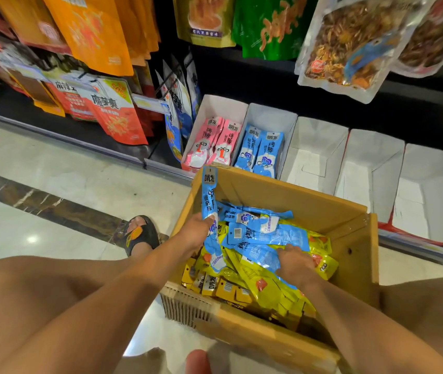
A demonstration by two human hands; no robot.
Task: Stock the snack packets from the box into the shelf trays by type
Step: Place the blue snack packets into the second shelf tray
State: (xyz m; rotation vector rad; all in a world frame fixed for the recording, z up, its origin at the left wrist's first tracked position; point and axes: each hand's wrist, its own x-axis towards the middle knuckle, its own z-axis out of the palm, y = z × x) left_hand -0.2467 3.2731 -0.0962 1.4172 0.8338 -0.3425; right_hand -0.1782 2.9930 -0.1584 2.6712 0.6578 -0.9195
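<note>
A cardboard box (282, 195) sits on the floor between my knees, holding loose blue packets (269, 233) on top of yellow packets (266, 290). My left hand (196, 233) grips a blue packet (209, 201) that stands upright at the box's left side. My right hand (294, 263) lies palm down on blue packets inside the box, fingers closing on one. On the bottom shelf stand white trays: one with pink packets (212, 141), one with blue packets (261, 152), and three empty trays (371, 168) to the right.
Hanging snack bags fill the shelves above: orange (93, 33), green (269, 25), clear pouches (355, 44). Red bags (115, 112) stand at the lower left. My sandalled foot (140, 233) rests on the tiled floor left of the box.
</note>
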